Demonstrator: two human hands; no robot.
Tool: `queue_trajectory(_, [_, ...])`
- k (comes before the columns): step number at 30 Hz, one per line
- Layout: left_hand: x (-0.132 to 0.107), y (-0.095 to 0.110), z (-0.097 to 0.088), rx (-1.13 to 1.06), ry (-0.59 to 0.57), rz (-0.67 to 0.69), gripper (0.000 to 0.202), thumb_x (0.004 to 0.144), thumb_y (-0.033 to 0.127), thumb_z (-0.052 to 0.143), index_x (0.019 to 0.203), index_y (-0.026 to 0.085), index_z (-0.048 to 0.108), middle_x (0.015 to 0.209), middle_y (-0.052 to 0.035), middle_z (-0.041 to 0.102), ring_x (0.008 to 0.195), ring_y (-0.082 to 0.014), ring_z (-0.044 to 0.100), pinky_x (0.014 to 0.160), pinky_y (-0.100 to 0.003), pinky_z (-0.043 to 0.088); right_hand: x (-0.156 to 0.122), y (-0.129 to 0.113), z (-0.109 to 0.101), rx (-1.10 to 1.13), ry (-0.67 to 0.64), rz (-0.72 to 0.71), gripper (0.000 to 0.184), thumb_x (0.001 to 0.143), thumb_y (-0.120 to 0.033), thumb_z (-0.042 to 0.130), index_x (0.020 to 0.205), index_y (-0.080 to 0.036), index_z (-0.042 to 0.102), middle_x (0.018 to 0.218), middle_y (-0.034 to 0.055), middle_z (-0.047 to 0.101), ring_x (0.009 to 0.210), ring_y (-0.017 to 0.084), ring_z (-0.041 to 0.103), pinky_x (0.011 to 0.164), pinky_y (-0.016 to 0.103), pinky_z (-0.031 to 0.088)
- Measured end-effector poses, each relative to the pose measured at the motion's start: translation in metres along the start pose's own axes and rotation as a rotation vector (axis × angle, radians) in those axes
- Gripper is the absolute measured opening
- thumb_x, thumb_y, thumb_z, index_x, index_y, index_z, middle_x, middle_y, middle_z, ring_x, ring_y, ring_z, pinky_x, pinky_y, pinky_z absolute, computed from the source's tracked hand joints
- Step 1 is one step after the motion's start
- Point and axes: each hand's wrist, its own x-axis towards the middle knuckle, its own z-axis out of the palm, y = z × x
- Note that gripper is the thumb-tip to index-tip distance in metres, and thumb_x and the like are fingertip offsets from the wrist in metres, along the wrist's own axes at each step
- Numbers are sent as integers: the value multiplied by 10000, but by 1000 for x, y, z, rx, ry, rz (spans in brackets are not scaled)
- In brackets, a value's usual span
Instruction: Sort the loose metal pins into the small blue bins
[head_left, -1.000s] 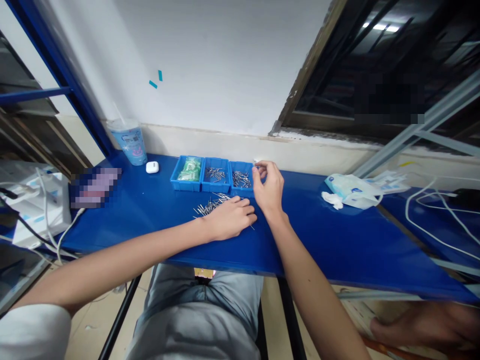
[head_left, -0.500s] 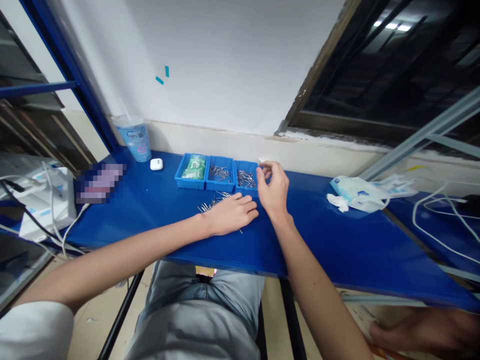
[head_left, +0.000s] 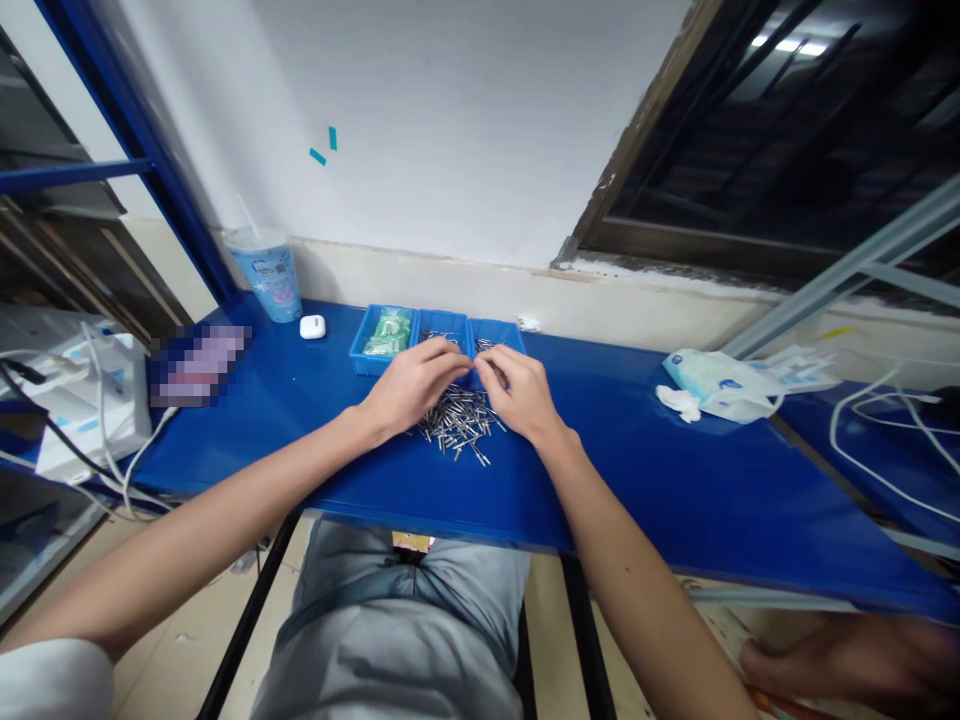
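A loose pile of small silver metal pins (head_left: 461, 425), rivet-like in shape, lies on the blue table. Above its far edge my left hand (head_left: 420, 375) and my right hand (head_left: 519, 388) meet, fingertips together in a pinch. Whatever is between those fingers is too small to make out. Just behind them stand three blue bins side by side. The left bin (head_left: 362, 362) holds green-and-clear plastic packets (head_left: 390, 330). Similar metal pieces show in the middle bin (head_left: 442, 325) and the right bin (head_left: 504, 330), both partly covered by my hands.
At the back left are a patterned drink cup (head_left: 274, 280) and a white earbud case (head_left: 313, 327). A white power strip with cables (head_left: 105, 400) sits far left. To the right lie a tissue pack (head_left: 716, 385) and a crumpled tissue (head_left: 679, 403). A wall (head_left: 450, 150) rises behind.
My left hand has lifted off the pile and moved up and left, uncovering it. My right hand has come away from the right bin's edge, leftward and down, to meet the left.
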Motion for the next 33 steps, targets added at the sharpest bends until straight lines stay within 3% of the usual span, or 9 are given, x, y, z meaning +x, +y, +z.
queue_trajectory(3, [-7, -5, -4, -5, 99, -43, 158, 1055, 182, 574, 1115, 161, 718, 1043, -88, 714, 965, -179, 690, 864, -336, 581, -1, -1, 5, 7, -75, -13, 213, 1053, -271, 494, 942, -203, 663, 846, 30, 674, 684, 153, 554, 695, 311, 417])
queue_trajectory(6, [-12, -7, -3, -20, 119, -91, 138, 1040, 174, 600, 1090, 170, 728, 1027, -78, 722, 947, -175, 695, 854, -328, 580, -1, -3, 9, 5, -118, -10, 192, 1046, -270, 510, 940, -204, 656, 845, 24, 669, 670, 148, 544, 674, 306, 401])
queue_trajectory(13, [-17, -1, -4, -81, 141, -188, 126, 1026, 172, 623, 1071, 171, 741, 1027, -69, 730, 941, -168, 698, 861, -311, 568, -2, -5, 13, -18, -54, 43, 166, 1041, -329, 551, 970, -212, 645, 811, 21, 679, 667, 157, 573, 659, 302, 412])
queue_trajectory(18, [-20, -1, -4, -112, 110, -218, 113, 1020, 190, 635, 1052, 176, 742, 1010, -65, 739, 903, -165, 698, 833, -302, 566, -2, -3, 11, 11, -56, -24, 202, 1067, -300, 500, 1062, -212, 682, 966, 60, 733, 732, 167, 618, 713, 313, 461])
queue_trajectory(24, [-20, -1, -2, -141, 23, -252, 100, 1026, 225, 628, 1025, 169, 711, 980, -58, 744, 903, -174, 691, 841, -315, 553, -2, -8, 11, -10, -31, -61, 200, 1063, -283, 508, 1050, -214, 695, 928, 54, 728, 755, 172, 639, 694, 314, 451])
queue_trajectory(27, [-20, 1, -3, -106, 44, -247, 119, 1028, 238, 615, 1014, 170, 712, 1005, -74, 723, 945, -187, 675, 866, -338, 549, -2, -12, 11, 4, -49, -28, 195, 1060, -292, 503, 1060, -217, 683, 923, 50, 727, 751, 174, 640, 693, 318, 452])
queue_trajectory(33, [-21, 3, -4, -98, 74, -294, 115, 1010, 242, 628, 1049, 170, 710, 935, -47, 748, 819, -158, 676, 773, -291, 548, -2, -12, 13, 28, -129, -8, 214, 1046, -279, 512, 1174, -205, 666, 962, 59, 730, 756, 177, 650, 688, 320, 464])
